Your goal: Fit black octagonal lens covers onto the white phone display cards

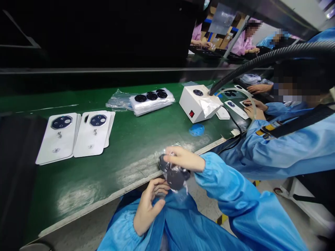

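Observation:
My right hand (184, 158) grips a clear plastic bag with dark round pieces (176, 179) inside, held over the front edge of the bench. Just below and left of the bag is my left hand (150, 207), its fingers curved and apart from the thumb, with nothing held in it. The fingertips come close to the bag; whether they touch it I cannot tell. Farther back on the green bench lies a stack of clear bags (151, 104) with black round camera-shaped pieces on top. White phone-back panels with dark camera rings lie in a left pile (56, 143) and a right pile (91, 141).
A white box with a red switch (196, 104) stands on the bench (136, 139), near a blue patch (196, 129). A black corrugated hose (243, 66) arches overhead at right. Beside me, a co-worker in a blue sleeve (288, 139) handles white panels. Other people sit behind.

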Tool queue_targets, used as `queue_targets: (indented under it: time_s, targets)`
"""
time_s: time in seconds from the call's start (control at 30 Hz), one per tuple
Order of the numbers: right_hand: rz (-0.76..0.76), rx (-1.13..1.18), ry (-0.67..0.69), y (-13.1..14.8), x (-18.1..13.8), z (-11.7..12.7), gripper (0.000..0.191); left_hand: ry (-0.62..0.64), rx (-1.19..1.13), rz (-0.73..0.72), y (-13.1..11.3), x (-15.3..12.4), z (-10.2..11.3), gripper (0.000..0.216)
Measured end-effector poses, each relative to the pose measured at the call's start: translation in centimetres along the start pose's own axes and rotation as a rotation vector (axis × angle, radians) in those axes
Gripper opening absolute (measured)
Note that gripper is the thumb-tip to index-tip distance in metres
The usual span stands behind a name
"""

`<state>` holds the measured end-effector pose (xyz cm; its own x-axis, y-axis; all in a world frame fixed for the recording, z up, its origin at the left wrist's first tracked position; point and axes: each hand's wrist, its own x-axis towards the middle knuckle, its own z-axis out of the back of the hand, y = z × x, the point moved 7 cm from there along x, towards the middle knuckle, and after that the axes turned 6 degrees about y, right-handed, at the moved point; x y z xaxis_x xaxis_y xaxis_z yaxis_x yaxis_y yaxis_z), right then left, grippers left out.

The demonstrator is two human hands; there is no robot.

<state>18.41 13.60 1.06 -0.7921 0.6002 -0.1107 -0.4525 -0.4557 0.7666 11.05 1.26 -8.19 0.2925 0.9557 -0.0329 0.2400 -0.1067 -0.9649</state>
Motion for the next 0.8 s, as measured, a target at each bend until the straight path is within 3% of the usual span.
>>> queue_targets:
  time_s: [0.13,0.27,0.4,0.5,0.7,0.8]
  targets:
    - [0.023,0.182,-0.161,-1.3,2.7,0.6,0.037,0.022,-0.145,0.028,1.0,0.2,0.2,0.071]
    - [0.132,0.19,-0.225,-1.0,2.4,1.0,0.04,-0.003,-0.242,0.079,1.8,0.6,0.4,0.064]
    - [0.249,0.009,-0.142,-0.7,0.4,-0.1,0.027,-0.06,-0.248,0.13,1.8,0.6,0.8,0.044]
    - [0.264,-0.134,-0.103,-0.6,-1.7,-1.7,0.027,-0.076,-0.236,0.154,1.7,0.5,1.0,0.037]
    - [0.355,-0.465,-0.237,0.8,-7.0,-3.2,0.04,-0.156,-0.231,0.127,1.8,-0.4,1.7,0.024]
    - [0.369,-0.537,-0.288,1.4,-8.1,-3.7,0.035,-0.192,-0.218,0.105,2.0,-1.1,2.1,0.022]
